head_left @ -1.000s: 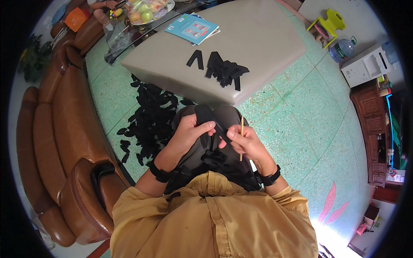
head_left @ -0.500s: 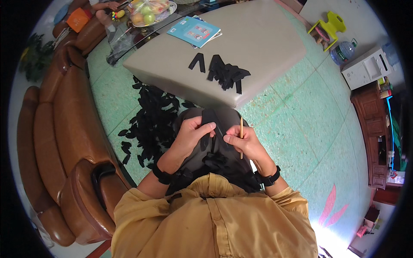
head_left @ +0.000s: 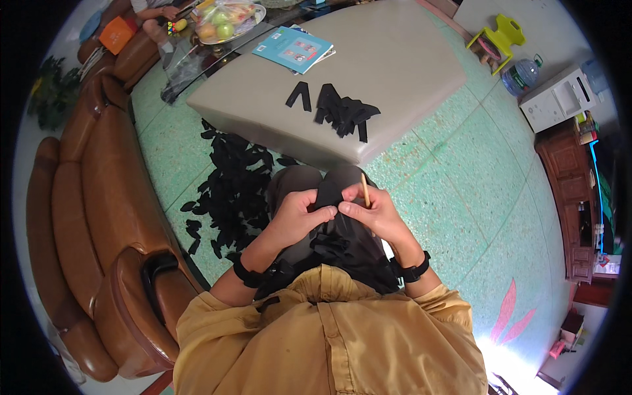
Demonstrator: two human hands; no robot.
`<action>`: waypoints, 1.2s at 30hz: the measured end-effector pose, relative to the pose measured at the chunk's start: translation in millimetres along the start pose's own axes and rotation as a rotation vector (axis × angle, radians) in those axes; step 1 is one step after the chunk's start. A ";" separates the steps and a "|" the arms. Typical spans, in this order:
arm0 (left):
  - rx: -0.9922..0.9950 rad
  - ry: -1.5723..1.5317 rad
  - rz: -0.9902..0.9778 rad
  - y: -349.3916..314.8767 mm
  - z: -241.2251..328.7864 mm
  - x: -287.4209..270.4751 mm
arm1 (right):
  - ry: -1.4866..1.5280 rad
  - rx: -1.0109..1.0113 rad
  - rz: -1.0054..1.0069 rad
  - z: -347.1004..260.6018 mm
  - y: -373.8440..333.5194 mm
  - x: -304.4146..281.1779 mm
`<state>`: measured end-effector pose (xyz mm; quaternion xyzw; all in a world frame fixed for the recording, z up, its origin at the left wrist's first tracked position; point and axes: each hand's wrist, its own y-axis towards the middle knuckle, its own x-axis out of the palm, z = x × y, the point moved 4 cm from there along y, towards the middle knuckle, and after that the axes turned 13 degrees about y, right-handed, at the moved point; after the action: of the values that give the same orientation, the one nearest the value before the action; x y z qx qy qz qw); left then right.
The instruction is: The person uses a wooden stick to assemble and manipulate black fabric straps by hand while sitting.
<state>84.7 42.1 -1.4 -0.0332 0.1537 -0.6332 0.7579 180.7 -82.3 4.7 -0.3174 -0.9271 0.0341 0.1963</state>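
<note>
Over my lap, my left hand (head_left: 299,217) pinches a black fabric piece (head_left: 329,193) between thumb and fingers. My right hand (head_left: 372,209) meets it at the piece's near edge, its thumb and fingertips closed on the fabric too. A thin pale wooden stick (head_left: 365,187) is tucked in the right hand and points up between its fingers. More black pieces (head_left: 329,247) lie in my lap. A pile of black fabric strips (head_left: 345,112) rests on the beige padded bench (head_left: 257,99) ahead, beside one V-shaped folded strip (head_left: 299,96).
Many black pieces (head_left: 234,178) are scattered on the green floor to my left, near the brown leather sofa (head_left: 112,204). Blue booklets (head_left: 294,49) lie on the bench. Beyond stands a fruit plate (head_left: 227,29), with a person's hand (head_left: 170,12) near it. A yellow-green chair (head_left: 503,36) is far right.
My hands have come together on the black fabric piece; earlier they were a little apart. The stick in my right hand has tilted and shifted slightly left.
</note>
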 end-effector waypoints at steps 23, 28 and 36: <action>-0.087 0.034 -0.168 -1.0 -10.3 -15.0 | 0.380 0.265 -0.030 23.1 3.7 -5.6; -0.034 0.015 -0.147 -1.8 -11.0 -7.1 | 0.147 0.151 -0.020 23.6 4.0 -3.8; -0.101 -0.024 -0.179 -0.4 -17.4 -11.0 | 0.336 0.286 -0.016 31.4 4.5 -11.0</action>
<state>77.9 55.2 -15.8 -0.0928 0.1728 -0.6895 0.6972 179.1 -83.4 -28.9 -0.2800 -0.8696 0.1103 0.3916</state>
